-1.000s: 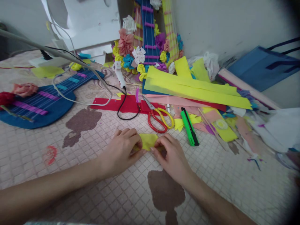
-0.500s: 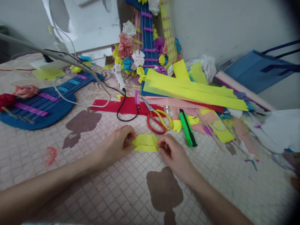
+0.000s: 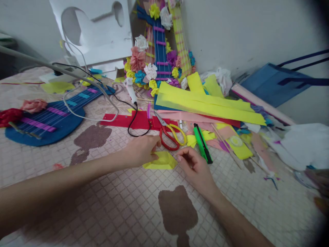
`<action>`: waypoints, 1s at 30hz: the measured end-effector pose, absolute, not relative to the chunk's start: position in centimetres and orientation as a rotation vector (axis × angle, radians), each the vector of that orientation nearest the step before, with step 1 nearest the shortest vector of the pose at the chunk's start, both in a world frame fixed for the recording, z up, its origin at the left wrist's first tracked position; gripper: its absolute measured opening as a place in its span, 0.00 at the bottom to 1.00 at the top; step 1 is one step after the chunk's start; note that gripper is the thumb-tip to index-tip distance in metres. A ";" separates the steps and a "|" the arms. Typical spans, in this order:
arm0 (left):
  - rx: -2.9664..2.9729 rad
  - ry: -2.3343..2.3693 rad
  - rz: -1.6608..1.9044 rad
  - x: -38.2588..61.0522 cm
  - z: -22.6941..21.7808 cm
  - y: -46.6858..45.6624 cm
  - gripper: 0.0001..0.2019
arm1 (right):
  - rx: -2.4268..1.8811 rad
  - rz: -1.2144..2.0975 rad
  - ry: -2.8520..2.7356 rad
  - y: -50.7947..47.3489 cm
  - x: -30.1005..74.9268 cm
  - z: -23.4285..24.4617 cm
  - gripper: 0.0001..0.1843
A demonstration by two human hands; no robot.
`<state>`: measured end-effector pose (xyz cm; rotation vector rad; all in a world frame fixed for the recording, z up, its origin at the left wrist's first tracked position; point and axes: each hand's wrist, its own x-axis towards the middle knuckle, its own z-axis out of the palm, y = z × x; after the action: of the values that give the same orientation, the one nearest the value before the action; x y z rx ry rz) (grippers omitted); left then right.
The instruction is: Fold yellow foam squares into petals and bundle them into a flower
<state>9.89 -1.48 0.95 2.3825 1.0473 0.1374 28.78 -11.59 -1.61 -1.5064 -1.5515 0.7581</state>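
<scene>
A small folded piece of yellow crepe paper (image 3: 161,161) lies between my two hands, low over the patterned tablecloth. My left hand (image 3: 144,150) is over its left end, with thumb and forefinger apart and the thumb against the paper. The forefinger reaches close to the red handle of the scissors (image 3: 169,133). At the paper's right corner, my right hand (image 3: 194,164) has its thumb and forefinger pinched together; its other fingers are curled. A green utility knife (image 3: 203,144) lies just beyond my right hand.
Yellow crepe strips (image 3: 205,103) and scraps are heaped at the back right. A glue gun (image 3: 130,90) with a black cord stands behind red paper strips (image 3: 118,120). A blue paper guitar (image 3: 59,120) lies left, under a white cable. Flower-covered guitars (image 3: 160,51) lean at the back.
My left hand has let go of the paper's left end and moved right and up over it, its fingers opening. My right hand stays at the right corner. The view has shifted slightly.
</scene>
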 end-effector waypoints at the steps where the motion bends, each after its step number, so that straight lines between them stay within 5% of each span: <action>1: 2.377 1.039 0.101 10.0 1.0 -1.4 0.10 | -1.506 0.756 -1.552 -11.6 28.8 -1.6 0.03; 5: 2.317 0.986 0.093 9.1 1.4 -1.0 0.01 | -1.508 0.708 -1.554 -11.7 28.7 -1.3 0.03; 20: 0.836 0.877 0.399 7.1 0.3 -6.4 0.10 | -1.319 0.295 -2.154 -13.1 24.3 -1.2 0.04; 25: 1.066 0.817 0.359 5.5 -0.7 -7.3 0.11 | -1.380 0.160 -2.226 -12.8 25.1 -1.3 0.08; 30: 2.007 1.157 0.667 2.6 -1.9 -7.0 0.10 | -1.342 0.152 -2.301 -12.1 26.5 -1.0 0.13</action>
<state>2.63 -6.99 -1.94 2.0070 1.1569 0.6667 26.52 -12.12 -1.04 -1.3424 -2.3015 0.1518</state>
